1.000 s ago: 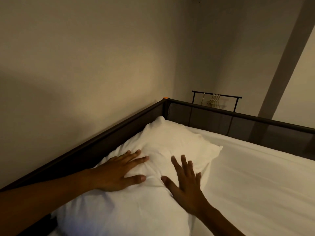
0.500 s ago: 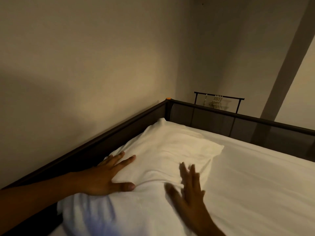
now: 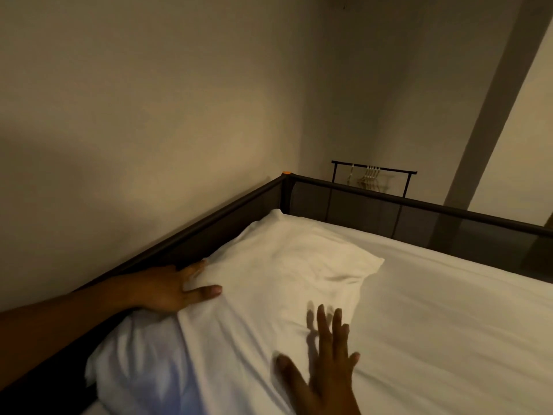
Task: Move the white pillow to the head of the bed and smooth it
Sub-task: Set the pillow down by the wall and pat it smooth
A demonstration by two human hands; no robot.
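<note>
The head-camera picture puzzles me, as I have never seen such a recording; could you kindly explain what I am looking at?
There is no machine here. A person wears a wide-angle camera on the head, so you look forward and down at their own two bare hands. Below lies a bed with a white sheet, enclosed by a dark rail and pushed against a wall. A white pillow lies along the rail on the left. The left hand rests flat at the pillow's rail-side edge, fingers tucked against it. The right hand is spread open over the pillow's near part and blurred, so contact is unclear. Neither hand grips anything. Behind the rail stands a rack with hangers.
</note>
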